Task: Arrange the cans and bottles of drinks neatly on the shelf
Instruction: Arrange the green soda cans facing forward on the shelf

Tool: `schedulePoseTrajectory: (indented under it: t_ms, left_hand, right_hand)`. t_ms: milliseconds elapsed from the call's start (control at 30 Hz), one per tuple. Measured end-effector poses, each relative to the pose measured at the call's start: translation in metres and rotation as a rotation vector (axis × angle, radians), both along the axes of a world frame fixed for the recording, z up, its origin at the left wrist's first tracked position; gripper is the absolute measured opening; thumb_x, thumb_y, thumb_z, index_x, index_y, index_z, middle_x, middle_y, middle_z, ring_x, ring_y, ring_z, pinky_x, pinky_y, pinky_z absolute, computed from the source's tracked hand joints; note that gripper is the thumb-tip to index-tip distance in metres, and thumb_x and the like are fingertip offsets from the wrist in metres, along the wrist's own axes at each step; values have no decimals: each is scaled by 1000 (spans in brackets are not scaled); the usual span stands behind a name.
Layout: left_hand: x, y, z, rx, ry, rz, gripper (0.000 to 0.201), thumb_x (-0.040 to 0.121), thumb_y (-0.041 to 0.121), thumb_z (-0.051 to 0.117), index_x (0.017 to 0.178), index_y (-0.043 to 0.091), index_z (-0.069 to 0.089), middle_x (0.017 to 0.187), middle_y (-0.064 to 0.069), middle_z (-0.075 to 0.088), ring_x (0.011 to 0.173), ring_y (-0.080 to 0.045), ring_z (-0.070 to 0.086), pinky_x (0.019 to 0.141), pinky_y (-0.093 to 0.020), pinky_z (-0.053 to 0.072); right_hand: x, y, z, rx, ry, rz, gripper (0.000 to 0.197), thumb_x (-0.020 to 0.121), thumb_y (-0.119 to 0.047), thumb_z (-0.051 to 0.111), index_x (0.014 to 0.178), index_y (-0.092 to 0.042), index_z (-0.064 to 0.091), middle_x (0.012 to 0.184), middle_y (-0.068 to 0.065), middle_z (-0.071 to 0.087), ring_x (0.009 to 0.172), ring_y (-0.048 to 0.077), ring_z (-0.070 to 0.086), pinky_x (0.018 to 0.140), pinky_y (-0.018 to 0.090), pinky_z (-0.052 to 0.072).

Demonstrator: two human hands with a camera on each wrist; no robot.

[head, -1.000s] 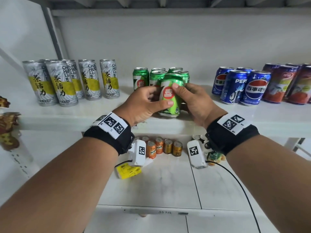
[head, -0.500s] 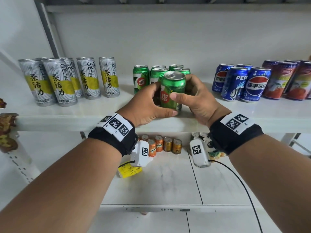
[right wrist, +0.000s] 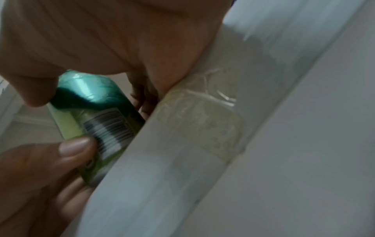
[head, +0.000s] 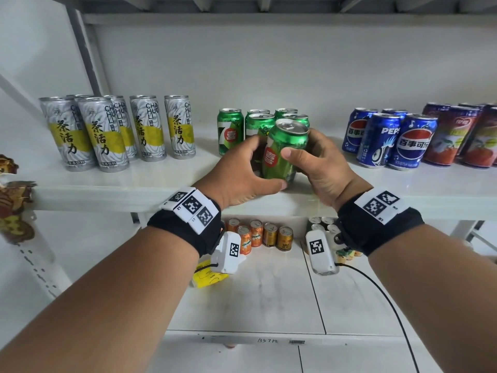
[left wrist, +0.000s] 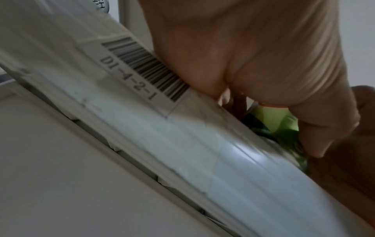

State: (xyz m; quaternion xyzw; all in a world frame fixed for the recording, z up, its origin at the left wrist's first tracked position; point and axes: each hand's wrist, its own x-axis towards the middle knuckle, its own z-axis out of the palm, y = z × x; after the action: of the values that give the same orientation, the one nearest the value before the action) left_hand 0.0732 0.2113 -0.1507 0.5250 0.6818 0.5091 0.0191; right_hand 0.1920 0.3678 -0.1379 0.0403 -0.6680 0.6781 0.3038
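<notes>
A green 7-Up can [head: 285, 154] is held between both hands over the front of the white shelf [head: 107, 193], its top leaning right. My left hand [head: 255, 168] grips its left side, thumb low near the base. My right hand [head: 304, 154] grips its right side, thumb across the front. Several matching green cans [head: 231, 130] stand upright just behind. In the right wrist view the can [right wrist: 97, 115] shows its barcode between both thumbs. In the left wrist view only a sliver of the can [left wrist: 284, 123] shows past my palm. I cannot tell if its base touches the shelf.
Tall silver-and-yellow tea cans [head: 107, 133] stand at the shelf's left. Blue Pepsi cans [head: 390, 141] and red juice cans [head: 457, 135] stand at the right. Small orange cans [head: 250, 235] sit on the lower shelf. A barcode label [left wrist: 142, 69] is on the shelf's front edge.
The green can went from label-forward and low to upright between my hands. It now leans to the right. Both hands have kept their hold.
</notes>
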Motion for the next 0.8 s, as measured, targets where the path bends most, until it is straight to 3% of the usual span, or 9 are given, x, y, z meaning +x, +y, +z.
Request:
schedulePoseTrajectory:
  t_ms: [67, 133, 233, 333, 467, 533, 667, 800]
  left_hand:
    - [0, 1, 0, 8, -12, -5, 75, 74, 27, 96, 139, 23, 58, 126, 12, 73, 113, 1, 70, 97, -21, 58]
    - [-1, 2, 1, -5, -29, -19, 77, 76, 27, 97, 142, 24, 57, 128, 13, 72, 116, 2, 69, 99, -23, 58]
    - [0, 3, 3, -94, 0, -42, 93, 72, 42, 98, 149, 27, 51, 136, 14, 69, 125, 1, 65, 106, -27, 55]
    - [0, 4, 4, -113, -12, -44, 94, 67, 50, 100, 146, 27, 55, 133, 14, 71, 123, 1, 67, 106, -30, 56]
    - [-5, 2, 3, -23, -182, -68, 92, 61, 42, 101, 141, 26, 58, 125, 7, 77, 118, -12, 73, 106, -44, 59]
    - [-7, 1, 3, 7, -260, -93, 88, 61, 40, 100, 137, 28, 58, 127, 1, 77, 119, -18, 74, 105, -49, 59]
    - [-5, 2, 3, -29, -259, -127, 87, 65, 43, 97, 140, 24, 57, 131, -2, 75, 123, -24, 72, 105, -55, 58]
    - [-1, 5, 6, -92, -186, -82, 97, 63, 54, 100, 144, 25, 56, 131, 0, 75, 123, -20, 71, 108, -51, 57]
  right_hand:
    - [0, 0, 0, -2, 10, -3, 55, 81, -8, 76, 132, 0, 56, 124, 16, 71, 115, 28, 69, 95, 42, 59]
    - [0, 0, 0, 10, 8, -6, 51, 81, -8, 76, 129, -5, 58, 121, 11, 72, 114, 26, 70, 91, 39, 59]
    - [0, 0, 0, 35, -5, -1, 50, 83, -11, 79, 130, -8, 60, 121, 10, 75, 112, 26, 72, 90, 38, 60]
    - [0, -1, 1, 19, -16, -2, 54, 84, -14, 81, 132, -4, 59, 121, 13, 74, 110, 27, 73, 90, 39, 60]
    - [-3, 1, 1, -34, -52, -3, 49, 90, -9, 75, 133, 3, 55, 112, 11, 71, 97, 23, 72, 80, 35, 59]
    - [-4, 2, 1, -51, -81, 2, 43, 87, -10, 70, 128, -1, 58, 107, 10, 71, 91, 22, 72, 75, 32, 59]
    - [-4, 6, 1, 0, -112, -8, 30, 97, 4, 62, 126, -3, 60, 109, 12, 73, 93, 26, 74, 78, 36, 60]
    - [-3, 5, 1, 43, -131, 4, 38, 95, -2, 70, 131, 0, 61, 121, 19, 74, 106, 37, 74, 90, 44, 62]
